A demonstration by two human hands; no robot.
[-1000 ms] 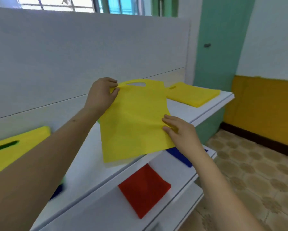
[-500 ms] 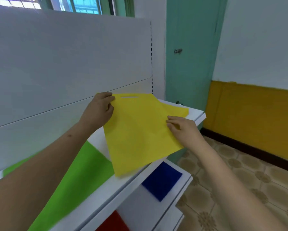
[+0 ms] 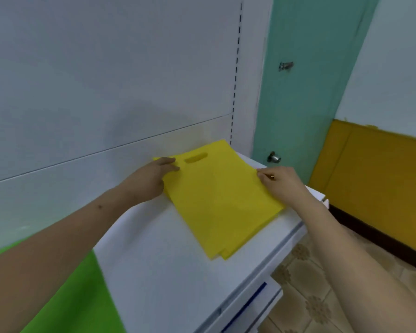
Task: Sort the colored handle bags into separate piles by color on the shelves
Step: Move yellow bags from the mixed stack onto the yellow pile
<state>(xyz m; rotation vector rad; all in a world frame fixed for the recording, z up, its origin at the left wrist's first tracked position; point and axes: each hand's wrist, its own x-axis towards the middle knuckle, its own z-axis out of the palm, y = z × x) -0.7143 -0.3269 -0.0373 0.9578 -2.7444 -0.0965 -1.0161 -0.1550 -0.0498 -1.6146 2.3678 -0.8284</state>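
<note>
Thin, matte yellow bag (image 3: 222,200), flat and rectangular with an oval die-cut handle slot, lies on a yellow pile at the right end of the smooth white top shelf (image 3: 168,272); a green bag (image 3: 81,299) lies further left. Left hand (image 3: 149,179) pinches its upper-left corner; right hand (image 3: 282,182) fingers pinch its right edge. Half a second ago the bag was held tilted above the shelf; now it rests flat.

A matt, soft, cloth-like finish is shown by the yellow bags (image 3: 222,203); beneath them a smooth white shelf (image 3: 168,267) with a faint sheen is seen; left of the yellow bags a green bag (image 3: 81,299) looks equally matt; behind them, bright metal is shown by a door latch (image 3: 285,66).
</note>
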